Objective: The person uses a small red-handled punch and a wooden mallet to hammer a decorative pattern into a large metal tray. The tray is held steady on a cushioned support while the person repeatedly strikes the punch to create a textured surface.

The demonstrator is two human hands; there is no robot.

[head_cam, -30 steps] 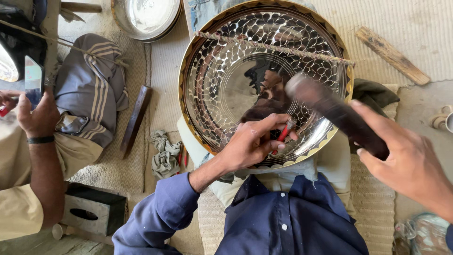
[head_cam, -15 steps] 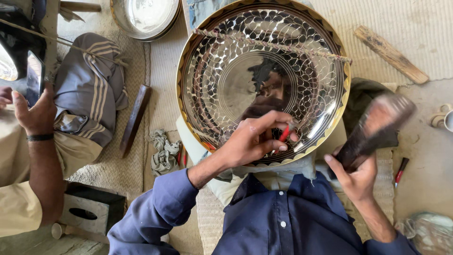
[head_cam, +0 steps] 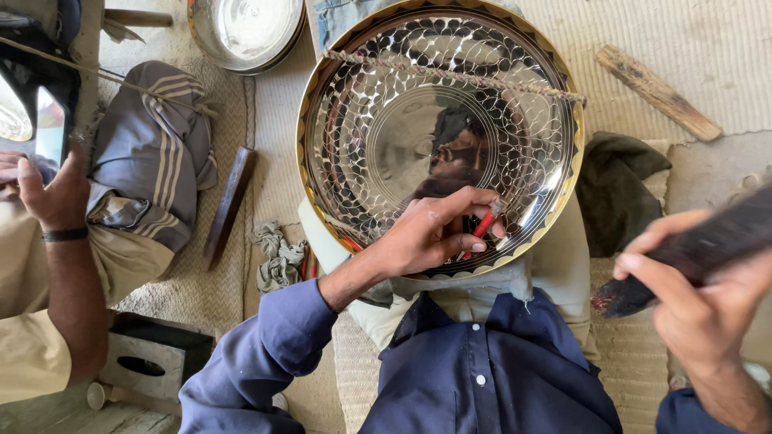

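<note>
A large round shiny metal tray (head_cam: 378,120) with a scale-like punched pattern and a brass rim rests on my lap. My left hand (head_cam: 430,233) lies on its near rim and pinches a thin red-handled punch (head_cam: 485,221) against the metal. My right hand (head_cam: 708,309) is off to the right, away from the tray, gripping a dark wooden mallet (head_cam: 691,249) that is blurred. A twisted cord (head_cam: 450,75) runs across the tray's upper part.
Another person's hand (head_cam: 48,193) and arm are at the left edge beside striped grey cloth (head_cam: 153,153). A steel bowl (head_cam: 245,28) sits at the top, wooden sticks (head_cam: 229,205) (head_cam: 655,92) lie on the mat, a dark cloth (head_cam: 615,193) at right.
My right hand swung the mallet from over the tray back out to the right and lower. My left hand and the punch stayed on the near rim.
</note>
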